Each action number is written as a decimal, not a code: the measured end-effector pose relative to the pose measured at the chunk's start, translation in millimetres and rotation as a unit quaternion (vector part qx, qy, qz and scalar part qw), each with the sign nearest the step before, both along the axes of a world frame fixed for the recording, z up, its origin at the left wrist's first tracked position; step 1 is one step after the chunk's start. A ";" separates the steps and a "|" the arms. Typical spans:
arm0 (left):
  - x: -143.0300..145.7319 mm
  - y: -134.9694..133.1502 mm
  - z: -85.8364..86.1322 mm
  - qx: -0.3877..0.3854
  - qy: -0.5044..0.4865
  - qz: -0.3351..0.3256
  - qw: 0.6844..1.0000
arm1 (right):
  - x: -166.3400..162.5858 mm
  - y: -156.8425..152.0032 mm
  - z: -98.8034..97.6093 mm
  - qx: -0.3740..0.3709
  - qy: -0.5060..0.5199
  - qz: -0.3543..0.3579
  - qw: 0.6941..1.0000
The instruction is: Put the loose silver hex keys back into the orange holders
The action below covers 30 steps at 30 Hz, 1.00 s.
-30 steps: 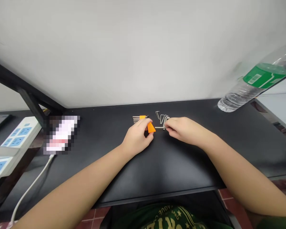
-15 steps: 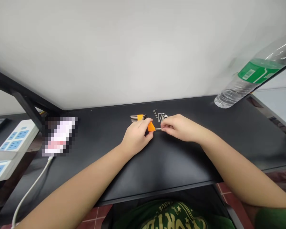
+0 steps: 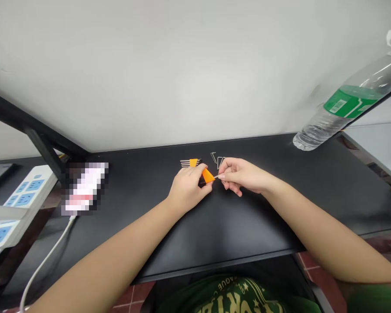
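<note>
My left hand (image 3: 189,184) is closed on an orange hex key holder (image 3: 208,175), thumb and fingers on its edges. At the holder's right end, my right hand (image 3: 241,174) pinches a thin silver hex key (image 3: 217,176), whose tip meets the holder; whether it sits inside a hole I cannot tell. Just behind my right hand lie several loose L-shaped hex keys (image 3: 220,161), partly hidden by the fingers. Beyond my left hand rests a second orange holder (image 3: 193,162) with several dark keys in it.
A black desk (image 3: 247,226) runs up to a pale wall. At the right back leans a clear bottle (image 3: 350,102) with a green label. On the left are a blurred-out phone (image 3: 84,187) on a white cable (image 3: 47,261), a power strip (image 3: 26,195) and a black metal frame (image 3: 42,143).
My right hand has turned, its lower fingers now loosely spread below the pinch. The orange holder in my left hand has tilted slightly. The whole view has shifted a little.
</note>
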<state>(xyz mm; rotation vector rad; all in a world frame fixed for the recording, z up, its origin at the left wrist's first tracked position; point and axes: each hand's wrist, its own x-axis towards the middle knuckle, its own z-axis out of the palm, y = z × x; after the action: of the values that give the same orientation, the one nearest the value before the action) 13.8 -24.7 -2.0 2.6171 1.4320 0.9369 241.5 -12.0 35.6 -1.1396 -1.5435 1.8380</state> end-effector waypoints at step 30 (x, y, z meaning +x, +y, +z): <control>-3.4 1.7 -2.5 -0.053 -0.002 -0.026 0.998 | 10.9 1.6 10.2 0.394 -0.429 0.102 0.807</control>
<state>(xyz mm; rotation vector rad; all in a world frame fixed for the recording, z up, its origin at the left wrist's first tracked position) 10.4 -23.0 -4.5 2.5615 1.3665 0.8376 252.4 -10.4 45.8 -1.4393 -2.6384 0.5060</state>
